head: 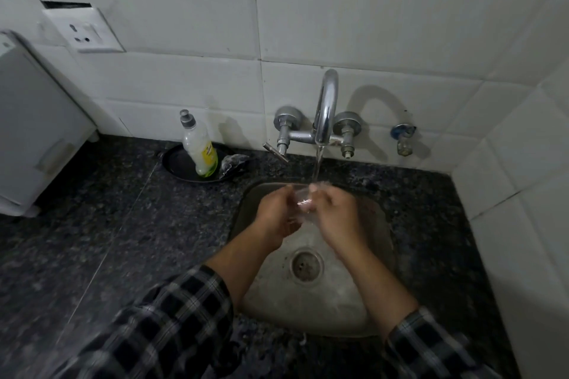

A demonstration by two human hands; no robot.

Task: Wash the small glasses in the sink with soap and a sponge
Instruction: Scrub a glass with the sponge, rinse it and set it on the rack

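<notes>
While water [317, 166] falls — small glass [303, 200] between fingers [291, 194]; left hand [277, 214], right hand [335, 214] grasping it

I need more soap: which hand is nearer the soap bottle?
Left. Both hold the glass; the left hand is right of the soap bottle, the right hand farther right.

I see a small clear glass [303, 200] held between my left hand [277, 214] and right hand [337, 215] above the rounded steel sink [332, 314], under the chrome wall tap [327, 101] behind it. Behind-left of the sink, a clear plastic soap bottle [200, 149] stands on a round black tray [175, 163].
</notes>
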